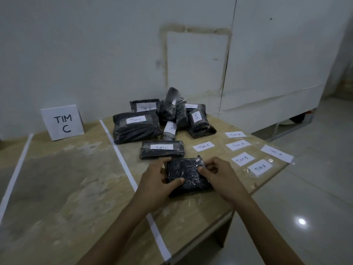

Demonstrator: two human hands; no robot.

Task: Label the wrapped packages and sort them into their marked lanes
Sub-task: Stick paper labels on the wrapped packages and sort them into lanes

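Observation:
A black wrapped package (188,176) with no label showing lies on the table in front of me. My left hand (159,176) grips its left side, thumb on top. My right hand (219,175) pinches its right edge. Behind it lies a flat package labelled TIM C (162,149), and further back a pile of several labelled packages (164,117). Loose white labels lie to the right: TIM A (204,146), TIM B (243,158), and another TIM A (260,167).
A white sign reading TIM C (62,124) stands against the wall at the left. White tape strips (122,159) mark a lane on the wooden table. The table's right edge (271,180) drops to a tiled floor.

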